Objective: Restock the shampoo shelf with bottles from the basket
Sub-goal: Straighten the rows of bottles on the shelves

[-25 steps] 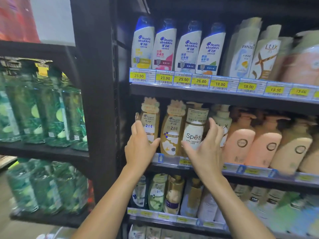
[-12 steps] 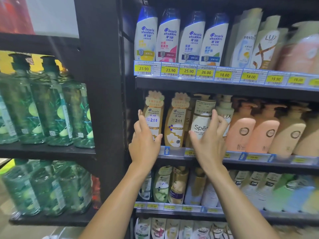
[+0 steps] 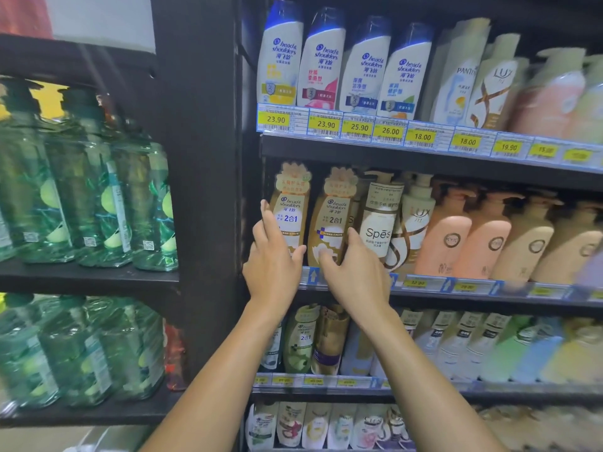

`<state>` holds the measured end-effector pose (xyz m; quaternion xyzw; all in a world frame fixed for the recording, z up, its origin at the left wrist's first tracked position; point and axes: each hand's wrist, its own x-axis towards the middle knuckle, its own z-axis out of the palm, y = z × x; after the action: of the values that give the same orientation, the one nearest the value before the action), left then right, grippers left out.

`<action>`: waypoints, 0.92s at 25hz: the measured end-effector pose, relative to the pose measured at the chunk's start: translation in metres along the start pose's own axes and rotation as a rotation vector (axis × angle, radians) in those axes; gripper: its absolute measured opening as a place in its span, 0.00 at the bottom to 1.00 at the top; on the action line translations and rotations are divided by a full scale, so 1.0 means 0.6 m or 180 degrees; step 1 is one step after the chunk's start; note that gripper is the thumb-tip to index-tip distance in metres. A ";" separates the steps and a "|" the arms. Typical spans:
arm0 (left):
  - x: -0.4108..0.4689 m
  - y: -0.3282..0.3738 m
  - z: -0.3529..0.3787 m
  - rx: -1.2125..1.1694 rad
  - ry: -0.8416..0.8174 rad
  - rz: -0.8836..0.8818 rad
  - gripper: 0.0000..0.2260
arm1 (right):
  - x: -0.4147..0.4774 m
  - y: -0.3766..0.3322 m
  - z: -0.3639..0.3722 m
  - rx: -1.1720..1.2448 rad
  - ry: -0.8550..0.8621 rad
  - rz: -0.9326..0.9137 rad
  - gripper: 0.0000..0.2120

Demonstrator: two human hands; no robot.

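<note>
Gold plastic, upright: two bottles stand side by side at the left end of the middle shelf (image 3: 456,300), at its near edge. Each has its long axis vertical, a scalloped card collar at the top and its "2合1" label facing out.

The left bottle (image 3: 291,210) stands just right of the black post (image 3: 202,158). The left hand (image 3: 272,264) is on it, fingers spread and nearly straight up its left flank, thumb laid across its lower front.

The right bottle (image 3: 333,220) stands just beside the first, with a thin gap showing between them. The right hand (image 3: 355,272) grips its base. The thumb presses the lower front of the label, and the fingers curl into the gap on its right side, against the Spes bottle (image 3: 380,223).

Right of the Spes bottle stand a Lux bottle (image 3: 416,220), then pink pump bottles (image 3: 448,243) and tan ones (image 3: 528,246), all upright with pumps up.

On the shelf above, four white bottles with blue caps (image 3: 284,60) stand in a row over yellow price tags (image 3: 275,119). The shelf below holds more bottles (image 3: 301,340), blurred towards the right.

Left of the post, on a separate rack, green pump bottles (image 3: 65,197) fill two levels.
</note>
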<state>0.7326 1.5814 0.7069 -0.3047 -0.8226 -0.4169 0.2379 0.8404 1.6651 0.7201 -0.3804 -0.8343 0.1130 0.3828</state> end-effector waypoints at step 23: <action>0.001 -0.007 0.000 -0.0579 -0.0241 -0.0221 0.46 | 0.055 -0.015 -0.015 -0.0218 -0.0835 0.0066 0.23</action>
<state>0.7291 1.5797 0.7048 -0.3119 -0.7999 -0.4860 0.1634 0.8284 1.6821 0.7488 -0.3838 -0.8766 0.1372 0.2560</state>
